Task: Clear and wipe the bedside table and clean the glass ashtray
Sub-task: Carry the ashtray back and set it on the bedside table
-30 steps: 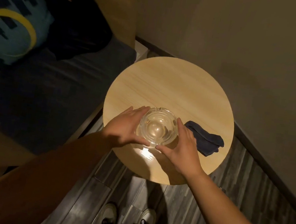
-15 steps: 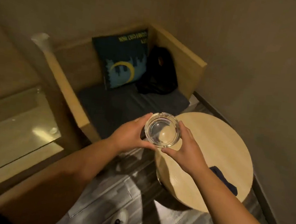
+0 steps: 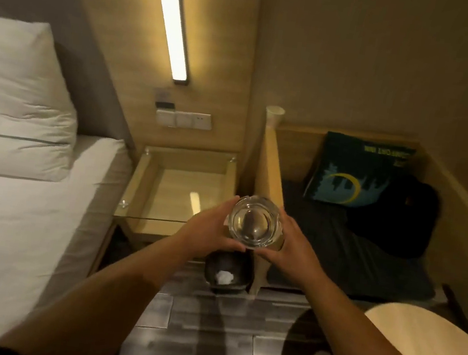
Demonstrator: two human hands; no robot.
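The round glass ashtray (image 3: 253,222) is held in the air between both hands, mouth facing up toward me. My left hand (image 3: 207,227) grips its left side and my right hand (image 3: 289,244) grips its right side. It hovers over the near right corner of the glass-topped wooden bedside table (image 3: 164,198), which stands between the bed and the bench. The round wooden table (image 3: 424,348) shows only at the lower right; the dark cloth is out of view.
A bed with white sheets and pillows (image 3: 17,119) fills the left. A small black bin (image 3: 226,274) with crumpled white paper sits on the floor below my hands. At right is a wooden bench (image 3: 270,164) with a dark cushion, printed pillow (image 3: 355,175) and black bag (image 3: 400,217). A paper cup (image 3: 275,114) stands on the bench's end.
Both hands lifted the ashtray off the round table and carried it left. My view swung from the round table to the bedside table and bed.
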